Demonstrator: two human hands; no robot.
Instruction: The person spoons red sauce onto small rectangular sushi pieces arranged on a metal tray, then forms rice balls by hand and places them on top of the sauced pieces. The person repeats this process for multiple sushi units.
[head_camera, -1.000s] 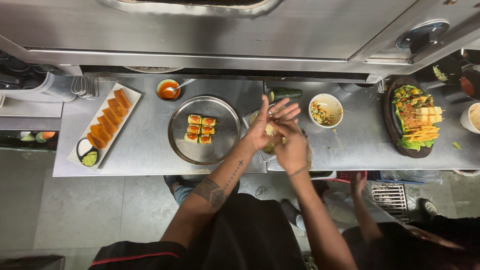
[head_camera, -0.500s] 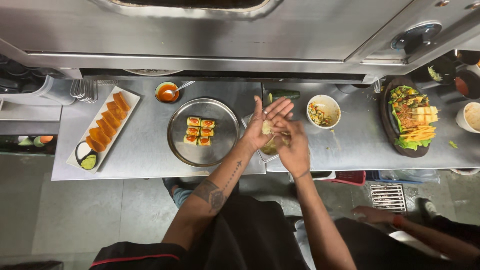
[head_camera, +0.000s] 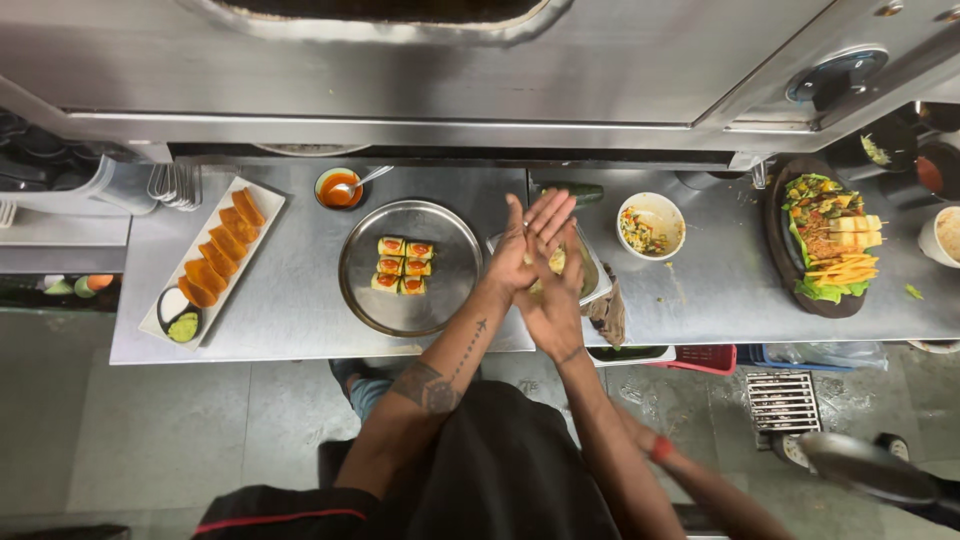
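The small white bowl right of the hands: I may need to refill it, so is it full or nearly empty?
Nearly empty. The white bowl shows mostly bare white inside, with a little chopped mix along its left side.
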